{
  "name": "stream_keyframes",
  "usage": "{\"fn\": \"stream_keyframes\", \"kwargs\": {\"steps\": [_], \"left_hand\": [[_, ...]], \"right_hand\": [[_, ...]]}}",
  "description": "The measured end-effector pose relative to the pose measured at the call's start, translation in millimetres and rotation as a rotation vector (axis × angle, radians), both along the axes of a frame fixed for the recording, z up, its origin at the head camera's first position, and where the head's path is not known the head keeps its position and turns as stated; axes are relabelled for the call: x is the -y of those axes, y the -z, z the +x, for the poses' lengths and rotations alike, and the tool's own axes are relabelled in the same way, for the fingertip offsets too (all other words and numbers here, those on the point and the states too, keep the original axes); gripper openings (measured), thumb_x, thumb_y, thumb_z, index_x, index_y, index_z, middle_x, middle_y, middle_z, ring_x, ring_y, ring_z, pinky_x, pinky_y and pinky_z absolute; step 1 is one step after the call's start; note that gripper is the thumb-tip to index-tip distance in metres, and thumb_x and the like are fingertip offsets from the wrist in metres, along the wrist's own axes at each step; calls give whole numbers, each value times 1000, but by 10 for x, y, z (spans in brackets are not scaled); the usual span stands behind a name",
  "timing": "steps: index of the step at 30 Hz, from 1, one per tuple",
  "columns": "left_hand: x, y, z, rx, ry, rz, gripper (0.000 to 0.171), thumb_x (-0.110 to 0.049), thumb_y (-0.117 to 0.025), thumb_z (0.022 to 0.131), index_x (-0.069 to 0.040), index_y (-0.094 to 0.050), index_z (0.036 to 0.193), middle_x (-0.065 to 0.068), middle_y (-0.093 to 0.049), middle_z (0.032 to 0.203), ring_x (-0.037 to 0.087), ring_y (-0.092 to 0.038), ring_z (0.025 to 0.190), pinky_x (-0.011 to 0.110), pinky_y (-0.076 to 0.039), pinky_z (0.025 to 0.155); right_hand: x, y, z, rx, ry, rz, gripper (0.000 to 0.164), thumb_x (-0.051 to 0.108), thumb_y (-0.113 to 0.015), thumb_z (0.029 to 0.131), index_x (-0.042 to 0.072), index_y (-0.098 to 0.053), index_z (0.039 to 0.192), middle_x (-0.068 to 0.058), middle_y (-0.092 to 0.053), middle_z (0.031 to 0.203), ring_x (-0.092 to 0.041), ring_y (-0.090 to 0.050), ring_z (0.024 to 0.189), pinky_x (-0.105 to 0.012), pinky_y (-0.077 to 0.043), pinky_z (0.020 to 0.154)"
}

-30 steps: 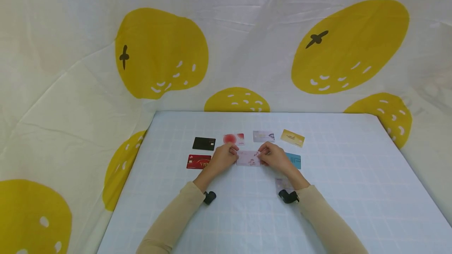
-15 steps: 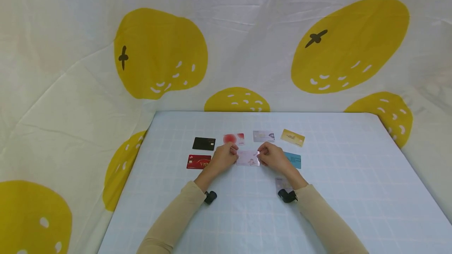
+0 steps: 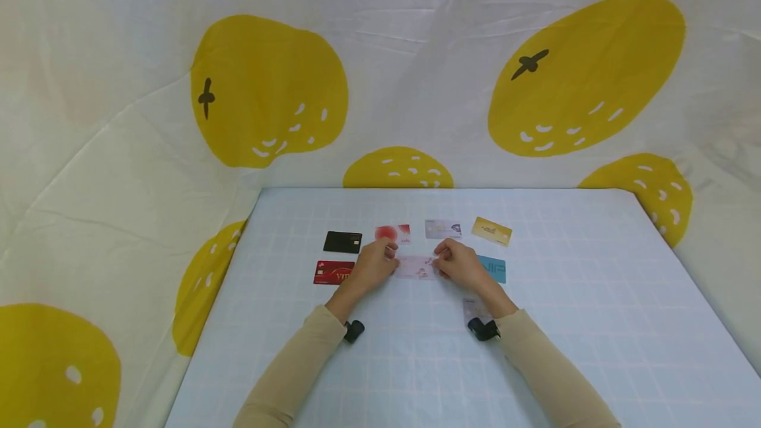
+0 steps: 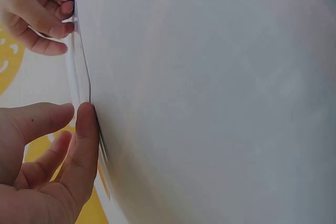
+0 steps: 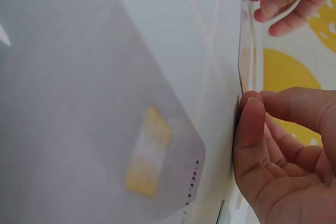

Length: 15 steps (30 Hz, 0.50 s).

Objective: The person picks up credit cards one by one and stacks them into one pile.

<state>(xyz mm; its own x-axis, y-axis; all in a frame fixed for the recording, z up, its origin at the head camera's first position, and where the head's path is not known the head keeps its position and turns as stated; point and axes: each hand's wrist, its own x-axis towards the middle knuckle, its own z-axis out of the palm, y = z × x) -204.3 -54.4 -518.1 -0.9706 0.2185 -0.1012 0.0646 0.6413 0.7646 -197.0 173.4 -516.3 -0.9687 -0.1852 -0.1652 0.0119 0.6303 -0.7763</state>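
A pale pink card [image 3: 416, 269] lies on the white table between both hands in the head view. At its left edge is my left hand [image 3: 376, 265]. The left wrist view shows that thumb low against the card's edge, with a small gap to the index finger of the left hand [image 4: 58, 156]. My right hand [image 3: 461, 263] pinches the right edge; the right wrist view shows the thumb and index tips of the right hand [image 5: 283, 145] meeting there. Only the card's thin edge shows in the wrist views.
Around the hands lie a black card [image 3: 343, 242], a red card [image 3: 330, 273], a red-circle card [image 3: 388, 234], a silver card [image 3: 441, 228], a gold card [image 3: 492, 231] and a teal card [image 3: 496, 269]. A greyish card [image 3: 473, 308] is partly under the right wrist.
The pink card has been lowered slightly and now looks flatter on the table. The left fingers have eased off its left edge. Both arms are almost still.
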Motion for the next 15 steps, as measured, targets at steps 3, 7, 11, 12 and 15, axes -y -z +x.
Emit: {"fn": "stream_keyframes", "kwargs": {"steps": [3, 7, 11, 12, 15], "left_hand": [[9, -10, 0, 10, -3, 0, 25, -13, -72, 93, -8, -63, 116, 5, -66, 104, 20, -62, 90, 32, -56, 79], [17, -16, 9, 15, 3, 6, 25, -13, -71, 93, -7, -63, 117, 5, -65, 103, 20, -62, 89, 32, -56, 79], [27, -13, 26, 11, 4, 11, 25, -13, -71, 93, -6, -64, 116, 4, -65, 101, 20, -62, 88, 31, -56, 77], [29, -11, 27, 11, 5, 14, 25, -12, -71, 93, -6, -64, 116, 4, -65, 100, 20, -62, 87, 31, -56, 77], [33, -15, 36, 19, 7, 23, 25, -13, -71, 94, -7, -64, 117, 4, -65, 100, 19, -62, 86, 31, -56, 77]], "right_hand": [[3, -8, 3, 0, 6, 3, 21, 11, -69, 94, 3, -61, 111, -4, -64, 83, -17, -60, 66, -30, -50, 64], [16, -20, 5, 9, 15, 16, 22, 13, -69, 94, 4, -61, 112, -5, -65, 85, -17, -60, 68, -30, -50, 64], [31, -29, 7, 21, 21, 30, 23, 15, -69, 94, 5, -61, 114, -5, -65, 88, -18, -60, 70, -29, -50, 66], [34, -30, 9, 22, 22, 33, 23, 15, -69, 95, 6, -61, 114, -5, -64, 88, -18, -60, 70, -29, -50, 66], [33, -25, 15, 20, 19, 33, 23, 15, -68, 95, 5, -61, 114, -6, -64, 89, -18, -60, 70, -29, -51, 66]]}}
